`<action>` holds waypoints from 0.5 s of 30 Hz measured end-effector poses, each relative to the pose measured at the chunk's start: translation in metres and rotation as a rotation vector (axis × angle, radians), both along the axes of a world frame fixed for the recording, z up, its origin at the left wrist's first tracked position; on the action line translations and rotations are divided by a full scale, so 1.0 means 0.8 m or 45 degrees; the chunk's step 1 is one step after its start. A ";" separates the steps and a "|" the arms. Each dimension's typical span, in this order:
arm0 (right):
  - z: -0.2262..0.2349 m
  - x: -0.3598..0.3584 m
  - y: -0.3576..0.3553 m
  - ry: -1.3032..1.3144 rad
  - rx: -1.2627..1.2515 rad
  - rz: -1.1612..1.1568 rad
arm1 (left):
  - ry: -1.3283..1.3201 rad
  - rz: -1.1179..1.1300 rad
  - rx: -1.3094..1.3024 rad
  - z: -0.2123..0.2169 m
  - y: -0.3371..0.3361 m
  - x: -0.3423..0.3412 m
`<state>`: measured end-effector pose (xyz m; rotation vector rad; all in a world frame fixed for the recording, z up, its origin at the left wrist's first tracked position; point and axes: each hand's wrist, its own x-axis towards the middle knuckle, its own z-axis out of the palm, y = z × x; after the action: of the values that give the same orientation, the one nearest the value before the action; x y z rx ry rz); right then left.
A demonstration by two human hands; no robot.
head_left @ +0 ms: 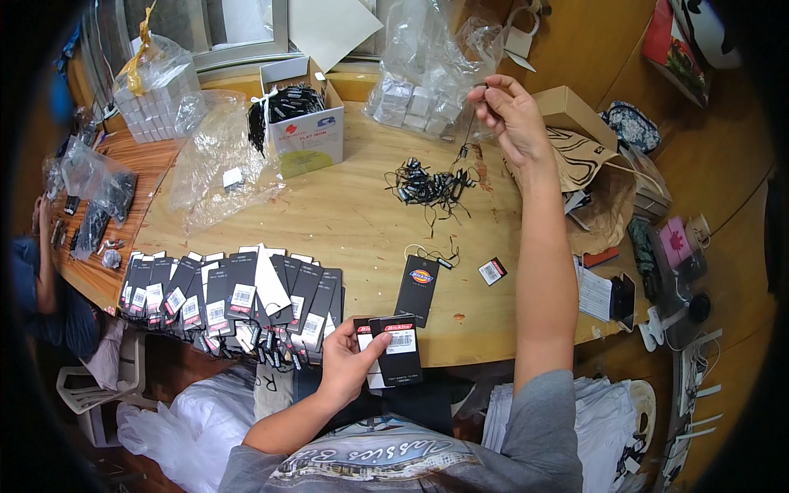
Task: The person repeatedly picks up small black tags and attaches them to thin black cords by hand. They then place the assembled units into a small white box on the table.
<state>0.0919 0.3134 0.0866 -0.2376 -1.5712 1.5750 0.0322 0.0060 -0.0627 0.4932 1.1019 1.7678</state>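
Note:
In my left hand [348,363], closed near the table's front edge, are black hang tags [403,366] with red strips and a white barcode label. My right hand [519,123] is raised on the right, pinching a thin black hang tag string [470,131]. It hangs down toward a tangled pile of black strings [419,182] with small black plastic ends. Just beyond the held tags lies another black hang tag [419,283] with a coloured logo and a string by its top. A small barcode card [492,271] rests to its right.
Many black tags [218,296] lie overlapped along the front left. A carton [308,131] with bundled black strings stands behind, beside clear plastic [218,156]. Bagged white blocks [415,107] sit at the back. A brown paper bag [604,209] borders the right; another person's arm [45,255] shows far left.

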 end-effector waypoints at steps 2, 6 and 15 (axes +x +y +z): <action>0.002 0.006 -0.004 -0.159 0.061 -0.023 | 0.006 -0.001 0.027 0.001 -0.003 -0.001; -0.007 0.022 -0.004 -0.273 0.006 -0.042 | 0.005 -0.027 0.003 0.004 -0.002 0.000; -0.021 0.032 -0.004 -0.429 0.105 -0.291 | 0.039 -0.090 0.031 0.007 -0.002 0.002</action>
<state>0.1173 0.3103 0.0702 -0.6416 -1.7887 1.3379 0.0336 0.0045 -0.0572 0.5693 1.0724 1.7190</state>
